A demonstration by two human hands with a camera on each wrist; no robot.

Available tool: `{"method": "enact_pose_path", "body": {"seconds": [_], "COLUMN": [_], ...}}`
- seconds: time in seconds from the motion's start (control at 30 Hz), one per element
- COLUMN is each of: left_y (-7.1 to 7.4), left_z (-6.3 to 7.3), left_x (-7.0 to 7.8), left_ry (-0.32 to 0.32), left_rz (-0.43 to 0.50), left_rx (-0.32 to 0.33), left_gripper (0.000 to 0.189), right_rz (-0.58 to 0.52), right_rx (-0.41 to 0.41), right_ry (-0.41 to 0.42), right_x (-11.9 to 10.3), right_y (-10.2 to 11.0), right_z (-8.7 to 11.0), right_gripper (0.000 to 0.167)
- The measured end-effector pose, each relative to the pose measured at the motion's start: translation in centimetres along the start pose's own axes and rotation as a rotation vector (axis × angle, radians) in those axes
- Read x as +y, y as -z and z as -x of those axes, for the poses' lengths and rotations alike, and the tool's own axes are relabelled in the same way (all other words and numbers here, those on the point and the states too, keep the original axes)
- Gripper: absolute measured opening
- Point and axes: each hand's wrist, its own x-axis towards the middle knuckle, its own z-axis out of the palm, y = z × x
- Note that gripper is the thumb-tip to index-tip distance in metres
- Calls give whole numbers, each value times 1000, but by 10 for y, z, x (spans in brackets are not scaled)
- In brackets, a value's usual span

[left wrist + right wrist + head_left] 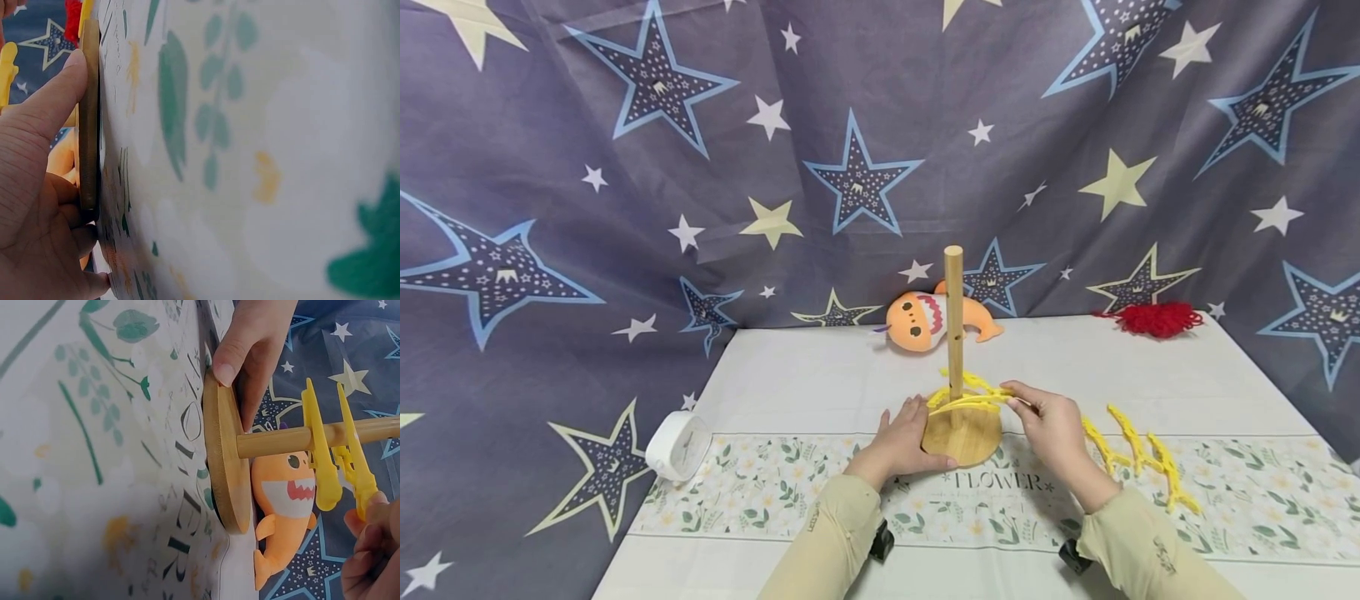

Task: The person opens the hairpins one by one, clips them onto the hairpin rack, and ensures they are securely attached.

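Note:
A wooden stand has a round base (973, 446) and an upright post (953, 325) with small dark holes along it. My left hand (898, 442) grips the base's left rim, its thumb lying along the front edge. With thumb and fingertips, my right hand (1052, 429) pinches a yellow branch-shaped plastic piece (357, 450) beside the post, on its right. Another yellow piece (320, 447) sits at the post nearer the base, in the right wrist view. How either piece meets the post is partly hidden.
Three more yellow pieces (1129, 433) lie to the right of my right hand. An orange shark plush (912, 323) is behind the post, with red yarn (1159, 320) at the back right. A white clock (677, 447) stands on the left.

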Motion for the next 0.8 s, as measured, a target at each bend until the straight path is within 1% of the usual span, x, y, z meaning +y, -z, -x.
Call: {"method": "enact_pose_path", "body": {"seconds": [0.1, 0.23, 0.47, 0.57, 0.7, 0.8], "left_y": [0, 1, 2, 2, 1, 1], "left_z": [0, 0, 1, 1, 0, 0], "left_x": [0, 1, 1, 1, 0, 0], "left_ry": [1, 2, -2, -6, -8, -6], "left_rz": [-2, -6, -15, -10, -2, -8], "left_rx": [0, -3, -2, 6, 11, 6], "left_gripper": [115, 115, 115, 113, 110, 111], "right_rz": [4, 8, -6, -19, -37, -32], "right_rx": [11, 6, -27, -58, -104, -128], "right_ry": [29, 41, 57, 55, 31, 9], "right_x": [-1, -4, -5, -7, -8, -7], "right_y": [-3, -7, -14, -16, -17, -15], "right_z": [-2, -3, -6, -7, -7, -6], "right_gripper": [23, 23, 24, 26, 28, 30]}}
